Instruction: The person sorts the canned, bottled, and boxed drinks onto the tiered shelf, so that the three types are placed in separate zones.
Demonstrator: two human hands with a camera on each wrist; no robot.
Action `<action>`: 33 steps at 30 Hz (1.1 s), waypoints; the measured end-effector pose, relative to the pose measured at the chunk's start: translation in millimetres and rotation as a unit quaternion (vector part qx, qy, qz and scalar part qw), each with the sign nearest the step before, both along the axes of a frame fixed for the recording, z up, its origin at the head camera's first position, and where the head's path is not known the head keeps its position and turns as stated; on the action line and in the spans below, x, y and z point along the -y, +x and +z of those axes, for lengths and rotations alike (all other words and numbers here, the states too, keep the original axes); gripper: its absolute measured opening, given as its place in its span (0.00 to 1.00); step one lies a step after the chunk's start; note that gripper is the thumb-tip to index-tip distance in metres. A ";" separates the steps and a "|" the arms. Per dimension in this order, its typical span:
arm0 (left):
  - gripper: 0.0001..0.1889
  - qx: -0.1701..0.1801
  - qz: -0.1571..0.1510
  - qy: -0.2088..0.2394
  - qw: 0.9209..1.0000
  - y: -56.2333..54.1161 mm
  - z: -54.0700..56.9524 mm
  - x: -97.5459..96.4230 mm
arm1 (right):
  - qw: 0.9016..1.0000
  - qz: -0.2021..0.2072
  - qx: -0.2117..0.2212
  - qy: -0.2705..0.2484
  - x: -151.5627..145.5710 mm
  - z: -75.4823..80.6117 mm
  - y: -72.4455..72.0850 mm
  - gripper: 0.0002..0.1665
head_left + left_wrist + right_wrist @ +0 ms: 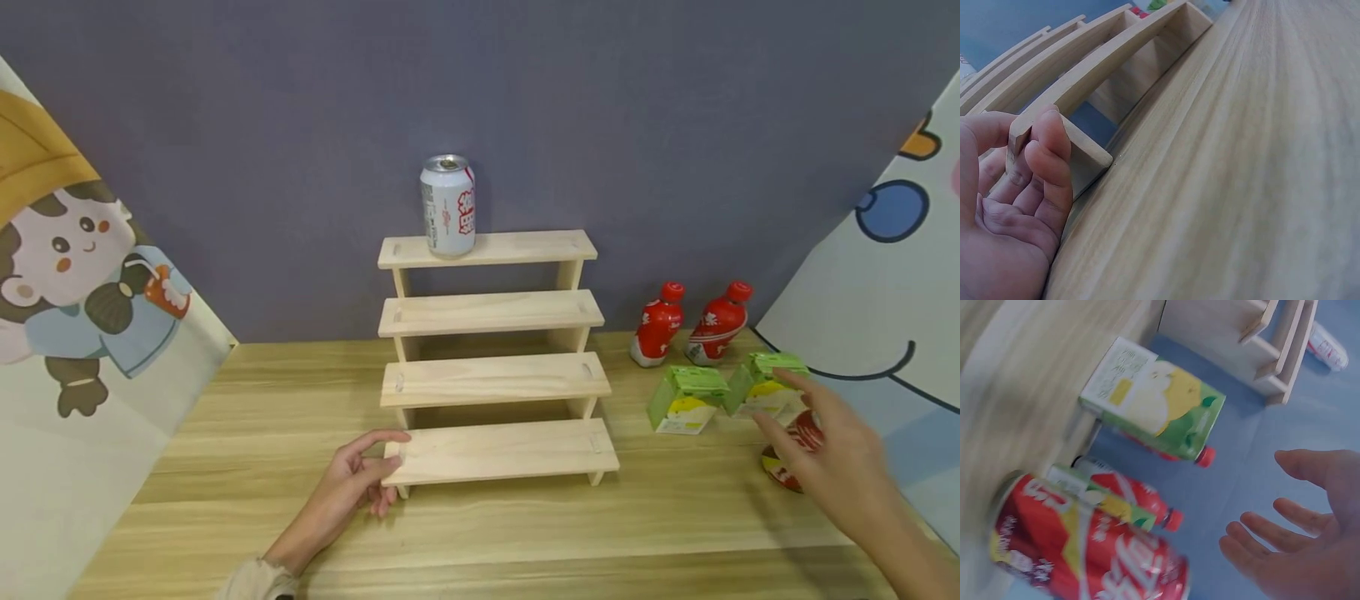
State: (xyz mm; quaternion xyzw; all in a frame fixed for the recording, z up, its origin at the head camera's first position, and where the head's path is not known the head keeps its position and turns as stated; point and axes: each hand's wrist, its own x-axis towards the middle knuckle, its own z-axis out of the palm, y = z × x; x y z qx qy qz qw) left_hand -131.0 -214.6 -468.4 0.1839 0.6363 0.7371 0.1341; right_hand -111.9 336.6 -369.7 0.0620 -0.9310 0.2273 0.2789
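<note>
Across the top of the head view I see a plain dark wall [300, 125]. At far left, a white panel [45, 500] carries a cartoon figure [131, 342] in a yellow hat. On the pale panel [832, 308] at far right, a blue oval [892, 210] sits below an orange shape [921, 143]. A wood-grain tabletop [262, 417] spans the lower frame.

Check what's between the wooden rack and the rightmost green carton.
The other green carton stands there, with bare tabletop between it and the wooden rack. The head view shows this.
</note>
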 end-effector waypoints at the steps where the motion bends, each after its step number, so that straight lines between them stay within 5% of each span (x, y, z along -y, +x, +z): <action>1: 0.22 -0.001 -0.001 0.002 1.000 -0.3 0.3 -0.1 | 1.000 -0.006 0.001 -0.002 -2.4 -2.4 0.6 0.37; 33: 0.20 -0.003 0.007 0.011 1.000 -0.2 -2.7 -1.3 | 0.996 -0.077 0.042 0.027 -47.7 -42.9 -4.3 0.34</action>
